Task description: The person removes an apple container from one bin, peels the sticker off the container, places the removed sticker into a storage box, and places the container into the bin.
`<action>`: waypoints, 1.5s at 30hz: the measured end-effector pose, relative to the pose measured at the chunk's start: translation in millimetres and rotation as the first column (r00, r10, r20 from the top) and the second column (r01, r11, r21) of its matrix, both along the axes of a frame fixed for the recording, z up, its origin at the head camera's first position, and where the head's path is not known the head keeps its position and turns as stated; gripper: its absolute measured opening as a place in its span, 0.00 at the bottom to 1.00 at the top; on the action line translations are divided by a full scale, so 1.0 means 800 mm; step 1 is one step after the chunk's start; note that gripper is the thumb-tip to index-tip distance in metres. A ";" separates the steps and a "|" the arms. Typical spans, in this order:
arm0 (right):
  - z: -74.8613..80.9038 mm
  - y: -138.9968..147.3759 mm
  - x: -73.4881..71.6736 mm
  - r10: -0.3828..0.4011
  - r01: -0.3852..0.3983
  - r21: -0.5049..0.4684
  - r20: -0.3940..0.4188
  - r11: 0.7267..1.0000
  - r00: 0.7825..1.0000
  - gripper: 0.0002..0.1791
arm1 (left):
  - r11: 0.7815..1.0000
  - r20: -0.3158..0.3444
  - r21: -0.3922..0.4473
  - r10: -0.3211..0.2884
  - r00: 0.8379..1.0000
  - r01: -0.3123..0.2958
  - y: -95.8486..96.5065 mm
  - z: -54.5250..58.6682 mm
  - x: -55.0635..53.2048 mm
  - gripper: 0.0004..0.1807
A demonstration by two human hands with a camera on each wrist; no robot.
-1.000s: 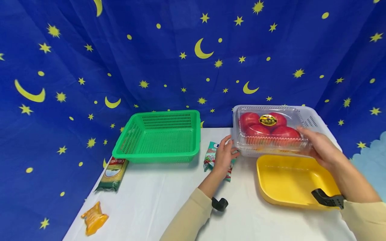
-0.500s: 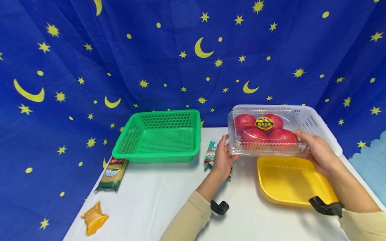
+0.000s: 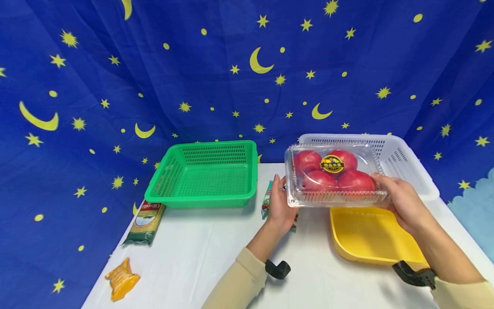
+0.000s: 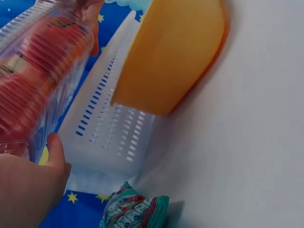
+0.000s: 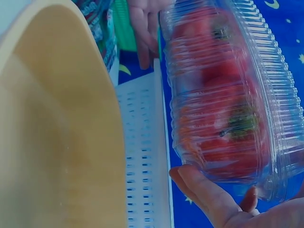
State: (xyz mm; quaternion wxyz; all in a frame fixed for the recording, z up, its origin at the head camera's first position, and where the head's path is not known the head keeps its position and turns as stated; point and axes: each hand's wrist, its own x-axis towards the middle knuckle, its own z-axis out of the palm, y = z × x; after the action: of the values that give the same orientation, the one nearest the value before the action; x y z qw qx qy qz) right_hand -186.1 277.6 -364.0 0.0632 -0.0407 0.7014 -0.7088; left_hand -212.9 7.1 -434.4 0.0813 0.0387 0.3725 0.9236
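A clear plastic clamshell box of red tomatoes [image 3: 333,178], with a black and gold label on its lid, is held up off the table between both hands. My left hand [image 3: 282,210] holds its left end, thumb against the side wall in the left wrist view. At the other end, my right hand [image 3: 405,204] grips the box with the thumb on the lid edge and the fingers underneath. Green calyxes show through the box's underside [image 5: 218,104] in the right wrist view. Behind the left hand lies a teal snack packet [image 3: 266,201], partly covered.
Below and behind the box stands a white perforated basket [image 3: 414,174]; a yellow bin [image 3: 370,240] is nearer me. To the left are a green basket [image 3: 212,199], an Olivoila packet [image 3: 144,223] and an orange packet [image 3: 122,280]. A blue starry curtain [image 3: 216,64] hangs behind the table.
Both hands have brought the tomato box leftward and toward me, away from over the white basket, more of which now shows. The left hand has come against the box's left end.
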 end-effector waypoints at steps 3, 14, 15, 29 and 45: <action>-0.001 -0.004 0.005 -0.001 0.001 0.002 -0.009 1.000 1.000 0.15 | 1.000 0.009 0.002 -0.009 1.000 0.009 -0.005 -0.001 0.005 0.38; -0.005 -0.017 0.018 0.033 -0.034 -0.017 -0.033 0.999 0.999 0.17 | 0.997 0.005 -0.079 -0.027 1.000 0.027 -0.022 -0.004 0.024 0.37; -0.005 -0.017 0.019 0.038 -0.039 -0.016 -0.037 0.999 0.999 0.17 | 0.996 0.000 -0.080 -0.036 0.999 0.036 -0.023 -0.006 0.025 0.37; -0.016 -0.026 0.044 -0.022 0.033 0.205 -0.059 0.978 0.998 0.19 | 0.990 -0.156 -0.139 -0.059 0.986 0.037 -0.037 -0.005 0.050 0.34; -0.024 -0.047 0.068 -0.008 0.053 0.331 -0.137 0.942 0.991 0.22 | 0.966 -0.160 -0.259 -0.054 0.986 0.011 -0.057 -0.008 0.072 0.34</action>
State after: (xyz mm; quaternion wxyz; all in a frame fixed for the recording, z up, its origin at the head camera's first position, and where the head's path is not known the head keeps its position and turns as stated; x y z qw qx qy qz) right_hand -131.7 239.7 -383.6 0.0112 -0.0659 0.8146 -0.5762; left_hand -155.1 -38.6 -440.6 0.0696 0.1109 0.4939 0.8596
